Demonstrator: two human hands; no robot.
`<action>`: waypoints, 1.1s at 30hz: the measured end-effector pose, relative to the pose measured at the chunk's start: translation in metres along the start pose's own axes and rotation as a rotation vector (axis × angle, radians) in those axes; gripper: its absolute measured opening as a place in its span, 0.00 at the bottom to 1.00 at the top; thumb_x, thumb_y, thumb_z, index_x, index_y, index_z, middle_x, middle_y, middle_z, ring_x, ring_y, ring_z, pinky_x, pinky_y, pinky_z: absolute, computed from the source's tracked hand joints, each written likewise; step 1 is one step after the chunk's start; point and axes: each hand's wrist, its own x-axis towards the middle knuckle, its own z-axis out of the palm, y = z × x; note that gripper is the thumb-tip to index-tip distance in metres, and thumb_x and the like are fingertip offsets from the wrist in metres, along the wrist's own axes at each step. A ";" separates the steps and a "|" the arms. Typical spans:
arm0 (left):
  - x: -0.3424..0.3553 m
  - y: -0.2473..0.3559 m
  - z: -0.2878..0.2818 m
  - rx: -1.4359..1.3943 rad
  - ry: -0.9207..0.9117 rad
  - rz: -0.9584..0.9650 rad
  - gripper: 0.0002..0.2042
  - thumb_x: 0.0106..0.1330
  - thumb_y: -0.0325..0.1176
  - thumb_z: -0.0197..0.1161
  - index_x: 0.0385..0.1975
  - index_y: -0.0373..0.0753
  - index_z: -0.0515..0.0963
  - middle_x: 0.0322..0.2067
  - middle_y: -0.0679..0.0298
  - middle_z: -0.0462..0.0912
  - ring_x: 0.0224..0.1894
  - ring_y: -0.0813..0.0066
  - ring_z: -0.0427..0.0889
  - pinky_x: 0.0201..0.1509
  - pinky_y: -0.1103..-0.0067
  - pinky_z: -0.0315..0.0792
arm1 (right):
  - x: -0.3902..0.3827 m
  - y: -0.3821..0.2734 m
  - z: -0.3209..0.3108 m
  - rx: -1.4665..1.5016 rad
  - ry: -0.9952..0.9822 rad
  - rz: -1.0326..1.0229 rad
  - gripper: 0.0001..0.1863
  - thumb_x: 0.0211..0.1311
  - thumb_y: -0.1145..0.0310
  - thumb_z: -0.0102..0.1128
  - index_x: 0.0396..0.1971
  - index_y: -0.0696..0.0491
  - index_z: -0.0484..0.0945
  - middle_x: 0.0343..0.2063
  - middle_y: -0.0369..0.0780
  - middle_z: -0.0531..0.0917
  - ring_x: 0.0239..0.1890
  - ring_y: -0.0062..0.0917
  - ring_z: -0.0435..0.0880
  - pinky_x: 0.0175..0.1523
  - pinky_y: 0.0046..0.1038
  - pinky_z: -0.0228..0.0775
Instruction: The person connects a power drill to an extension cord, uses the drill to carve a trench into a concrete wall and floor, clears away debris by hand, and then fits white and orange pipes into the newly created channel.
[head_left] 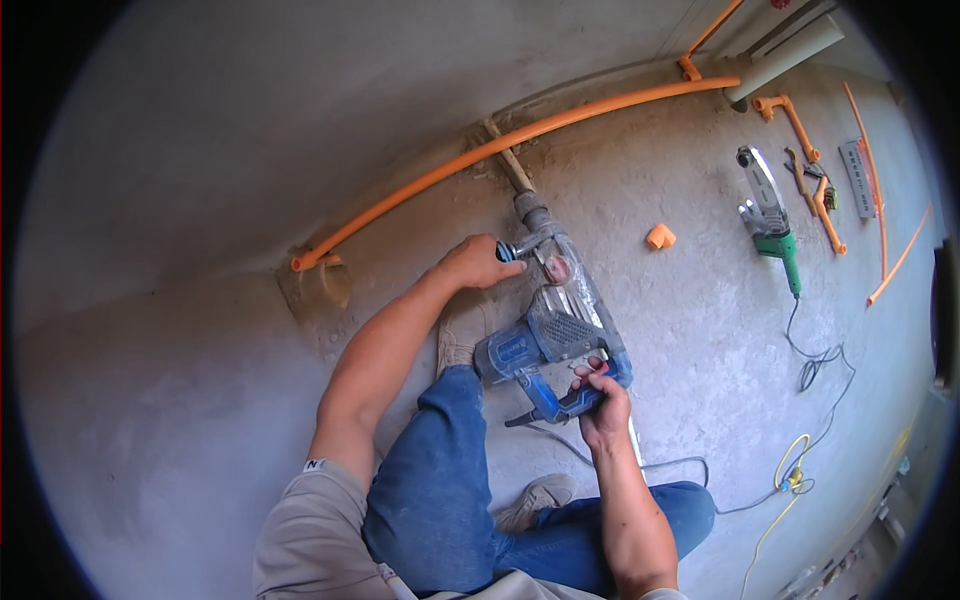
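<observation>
A dusty blue and grey rotary hammer (565, 300) lies across the middle, its nose toward the wall. My left hand (477, 262) is closed round its side handle near the front. My right hand (605, 405) grips the blue rear handle, fingers by the red trigger. From the chuck a dusty bit (515, 168) runs under the long orange pipe (530, 130) to the foot of the wall. Whether its tip enters the wall or floor I cannot tell.
An orange elbow fitting (660, 237) lies right of the hammer. Farther right are a green-handled pipe welder (772, 215), orange pipe pieces (800, 130) and a grey box (857, 178). Cords (820, 365) trail over the concrete floor. A pale pipe (790, 60) stands at the back right.
</observation>
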 end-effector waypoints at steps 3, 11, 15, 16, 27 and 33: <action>-0.006 -0.004 -0.003 -0.031 0.033 -0.024 0.30 0.57 0.58 0.71 0.38 0.29 0.81 0.36 0.44 0.86 0.40 0.51 0.86 0.47 0.65 0.78 | -0.004 -0.005 0.004 -0.024 -0.023 -0.004 0.21 0.54 0.77 0.58 0.51 0.58 0.74 0.37 0.45 0.82 0.35 0.33 0.81 0.47 0.33 0.77; -0.012 -0.005 0.016 -0.105 0.015 -0.024 0.31 0.57 0.58 0.71 0.40 0.30 0.80 0.37 0.43 0.86 0.42 0.49 0.86 0.49 0.65 0.77 | -0.025 -0.010 0.011 -0.097 0.103 -0.087 0.19 0.49 0.78 0.58 0.45 0.58 0.75 0.34 0.44 0.81 0.33 0.34 0.81 0.44 0.34 0.77; -0.010 -0.014 0.028 -0.189 -0.035 -0.014 0.31 0.58 0.57 0.71 0.40 0.28 0.79 0.37 0.43 0.85 0.42 0.50 0.86 0.49 0.66 0.77 | -0.037 -0.016 0.024 -0.185 0.162 -0.123 0.18 0.48 0.79 0.56 0.43 0.61 0.74 0.32 0.45 0.81 0.32 0.33 0.81 0.43 0.33 0.77; -0.007 -0.016 0.032 -0.192 -0.038 -0.016 0.31 0.58 0.57 0.71 0.40 0.28 0.79 0.37 0.43 0.85 0.42 0.50 0.86 0.49 0.66 0.77 | -0.042 -0.018 0.030 -0.193 0.169 -0.143 0.19 0.48 0.79 0.56 0.44 0.62 0.75 0.31 0.45 0.81 0.32 0.33 0.81 0.42 0.32 0.76; 0.010 -0.019 0.058 -0.212 -0.161 0.060 0.37 0.59 0.62 0.69 0.43 0.25 0.77 0.38 0.38 0.84 0.43 0.47 0.86 0.49 0.64 0.77 | -0.032 -0.011 0.002 -0.172 0.280 -0.105 0.19 0.48 0.78 0.56 0.44 0.62 0.76 0.30 0.44 0.81 0.30 0.33 0.81 0.40 0.32 0.77; -0.004 -0.003 0.044 -0.180 -0.146 0.022 0.37 0.59 0.60 0.70 0.47 0.25 0.77 0.41 0.39 0.85 0.46 0.47 0.86 0.50 0.64 0.77 | -0.030 -0.012 -0.005 -0.119 0.239 -0.092 0.17 0.48 0.77 0.57 0.42 0.61 0.76 0.30 0.45 0.81 0.29 0.33 0.81 0.39 0.32 0.77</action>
